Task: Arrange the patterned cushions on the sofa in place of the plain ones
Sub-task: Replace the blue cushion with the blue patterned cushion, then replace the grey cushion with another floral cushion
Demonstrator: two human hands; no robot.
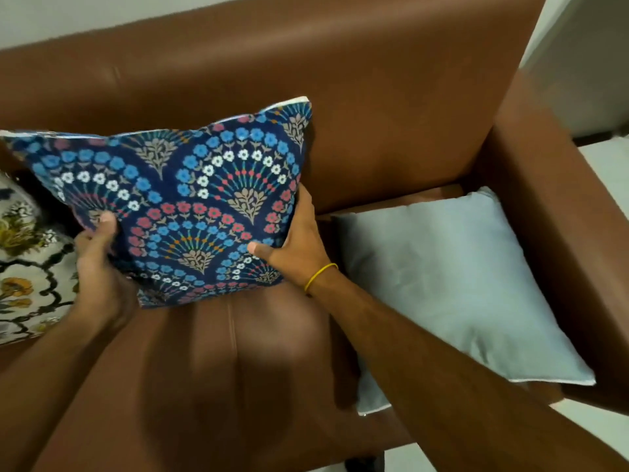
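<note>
— Patterned cushion, the dark blue one with flower fans: where is it?
— We hold it up in front of the back of the brown sofa, over the seat. It is tilted a bit.
— What are our hands doing?
— Our left hand grips the low left side, thumb on the front. Our right hand grips the right side, thumb on the front too, and it has a yellow band on the wrist.
— What is close by?
— A plain grey-blue cushion lies flat on the seat to the right, next to the sofa arm. To the left we see part of a white flowered cushion on the seat, just beside our left hand.
</note>
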